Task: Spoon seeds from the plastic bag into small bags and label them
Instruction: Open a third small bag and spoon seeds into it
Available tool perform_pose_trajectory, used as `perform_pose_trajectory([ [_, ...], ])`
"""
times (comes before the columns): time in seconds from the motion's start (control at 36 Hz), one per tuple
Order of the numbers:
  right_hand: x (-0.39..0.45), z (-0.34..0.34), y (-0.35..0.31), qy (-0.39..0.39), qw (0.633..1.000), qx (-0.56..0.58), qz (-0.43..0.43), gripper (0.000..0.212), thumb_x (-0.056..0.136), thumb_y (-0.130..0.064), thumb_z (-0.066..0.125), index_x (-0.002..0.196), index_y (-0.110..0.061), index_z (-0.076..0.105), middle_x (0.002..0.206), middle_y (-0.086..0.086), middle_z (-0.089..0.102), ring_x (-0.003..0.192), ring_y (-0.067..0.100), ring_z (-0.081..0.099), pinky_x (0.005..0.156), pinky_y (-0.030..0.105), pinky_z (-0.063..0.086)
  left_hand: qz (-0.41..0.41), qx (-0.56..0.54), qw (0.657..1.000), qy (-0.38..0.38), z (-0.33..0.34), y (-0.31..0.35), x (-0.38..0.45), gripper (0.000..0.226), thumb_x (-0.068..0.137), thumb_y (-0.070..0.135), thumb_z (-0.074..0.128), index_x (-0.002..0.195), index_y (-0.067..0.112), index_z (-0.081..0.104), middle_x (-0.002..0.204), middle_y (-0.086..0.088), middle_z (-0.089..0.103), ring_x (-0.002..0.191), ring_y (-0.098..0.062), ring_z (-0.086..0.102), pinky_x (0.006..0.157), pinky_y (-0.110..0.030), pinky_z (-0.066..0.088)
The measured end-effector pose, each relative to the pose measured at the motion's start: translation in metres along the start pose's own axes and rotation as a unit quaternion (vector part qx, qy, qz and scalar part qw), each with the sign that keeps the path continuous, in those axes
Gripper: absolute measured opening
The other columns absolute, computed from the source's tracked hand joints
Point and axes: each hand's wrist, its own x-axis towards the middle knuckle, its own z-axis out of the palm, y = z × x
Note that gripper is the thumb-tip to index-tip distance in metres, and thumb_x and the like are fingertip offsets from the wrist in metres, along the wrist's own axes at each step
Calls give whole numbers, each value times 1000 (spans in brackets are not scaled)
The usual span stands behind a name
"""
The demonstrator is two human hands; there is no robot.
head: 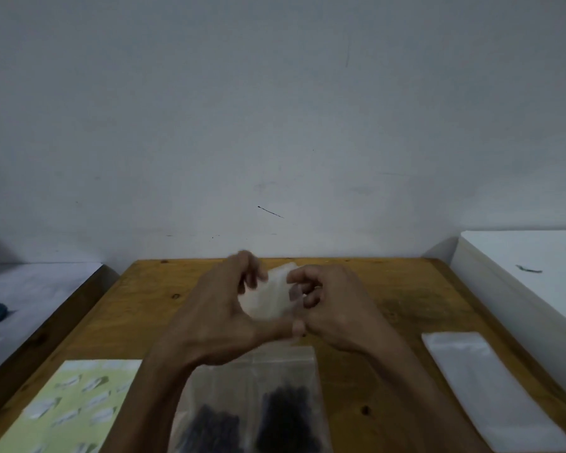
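wooden desk (389, 289) against a pale wall: left hand (223, 308) and right hand (334, 305) pinch a small bag (268, 295), fingers clamped; best rub its mouth open before spooning seeds (285, 410).

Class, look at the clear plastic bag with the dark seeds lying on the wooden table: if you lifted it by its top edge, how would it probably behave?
The seed bag looks thin and wrinkled, so it would probably hang floppy rather than hold its shape. The dark seeds sit in two loose heaps near the bottom, so they would likely slide and shift the weight downward. Its film looks smooth, so it may slip between fingers.
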Motion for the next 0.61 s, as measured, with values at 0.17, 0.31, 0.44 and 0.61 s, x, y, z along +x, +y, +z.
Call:
perform_pose_trajectory([
  [0.17,2,-2,-4,-77,991,109,-19,53,77,-2,77,127,-16,64,99,-4,70,80,10,71,72,38,63,43,131,985,-101,8,-7,1,131,54,60,88,155,36,8,157,21,15,140,0,10,116,-24,15],
  [0.31,6,-6,2,-92,985,145,-20,58,63,-4,88,113,-29,71,96,0,72,80,18,73,73,49,61,67,69,993,-65,13,-24,3,112,52,66,86,147,39,32,143,22,43,126,-3,42,106,-35,45],
  [0.44,9,-6,11,-103,981,163,-2,68,60,-3,87,121,-26,69,101,4,71,82,26,73,75,56,59,94,59,992,-64,19,-33,5,122,45,71,85,147,44,24,135,32,31,125,2,37,105,-27,38],
  [0.61,13,-6,17,-81,983,164,15,57,66,-11,89,118,-27,71,96,-1,70,80,19,71,74,48,61,97,53,994,-14,29,-39,16,88,57,54,89,131,32,48,122,17,56,105,-6,55,83,-25,52],
])
